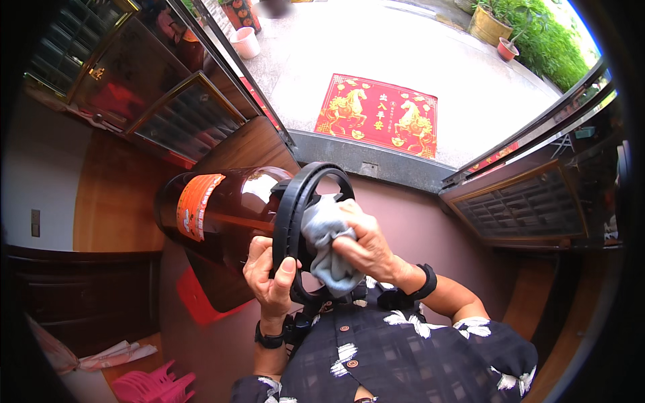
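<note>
In front of me, a black ring-shaped frame (285, 221) stands on edge, its opening turned toward my right. My left hand (270, 275) grips its near left rim between thumb and fingers. Bunched in my right hand (368, 247) is a grey-blue cloth (327, 245), pressed against the inner side of the ring. Behind and to the left lies a large, shiny dark brown cylinder (235, 218) with an orange label (196, 207). The ring covers its right end, so I cannot tell whether the two are joined.
A brown wooden surface (248, 144) shows beyond the cylinder, and a red stool (201, 302) is below it. Ahead, a dark stone threshold (376, 163) crosses the open doorway, with a red mat (376, 114) outside. Pink plastic chairs (154, 386) stand at lower left.
</note>
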Demonstrator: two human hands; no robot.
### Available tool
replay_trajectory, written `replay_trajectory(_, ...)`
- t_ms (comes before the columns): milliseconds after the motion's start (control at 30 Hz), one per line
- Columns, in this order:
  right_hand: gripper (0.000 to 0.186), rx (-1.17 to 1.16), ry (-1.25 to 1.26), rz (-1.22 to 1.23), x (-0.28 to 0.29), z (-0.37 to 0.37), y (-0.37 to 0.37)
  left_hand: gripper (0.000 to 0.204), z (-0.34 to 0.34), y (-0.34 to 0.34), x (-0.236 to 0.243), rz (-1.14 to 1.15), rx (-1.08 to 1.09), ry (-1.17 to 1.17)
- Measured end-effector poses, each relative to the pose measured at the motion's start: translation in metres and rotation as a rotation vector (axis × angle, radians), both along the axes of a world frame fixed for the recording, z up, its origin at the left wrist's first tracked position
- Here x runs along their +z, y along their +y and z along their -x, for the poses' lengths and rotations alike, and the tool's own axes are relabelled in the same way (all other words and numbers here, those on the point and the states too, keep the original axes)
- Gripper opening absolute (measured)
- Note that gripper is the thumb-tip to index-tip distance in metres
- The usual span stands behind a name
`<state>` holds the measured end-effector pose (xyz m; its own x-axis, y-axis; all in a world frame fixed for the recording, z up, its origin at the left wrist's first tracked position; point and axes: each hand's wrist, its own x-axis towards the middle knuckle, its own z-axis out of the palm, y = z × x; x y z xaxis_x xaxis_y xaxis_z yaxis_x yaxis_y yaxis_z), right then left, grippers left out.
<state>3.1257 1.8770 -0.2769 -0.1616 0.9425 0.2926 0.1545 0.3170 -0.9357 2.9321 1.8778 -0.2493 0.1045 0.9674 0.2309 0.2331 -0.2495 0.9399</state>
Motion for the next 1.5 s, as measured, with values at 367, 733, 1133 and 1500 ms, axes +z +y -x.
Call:
replay_trajectory(367, 0.024, 0.072, -0.216, -0.028, -0.026, 0.019, 0.044, 0.026, 0.011, -0.017, -0.027, 0.041, -0.028, 0.085)
replay_trajectory(733, 0.027, 0.244, -0.186, -0.143, -0.044, 0.056, 0.017, 0.032, 0.006, -0.026, -0.042, 0.342, 0.177, 0.042)
replay_trajectory(1133, 0.026, 0.335, -0.201, -0.102, -0.083, 0.072, 0.013, 0.026, 0.002, -0.042, -0.061, 0.392, 0.481, -0.338)
replay_trajectory(1500, 0.025, 0.055, 0.481, 0.585, -0.127, 0.046, 0.013, 0.029, 0.025, -0.038, -0.047, 0.575, 0.467, -0.310)
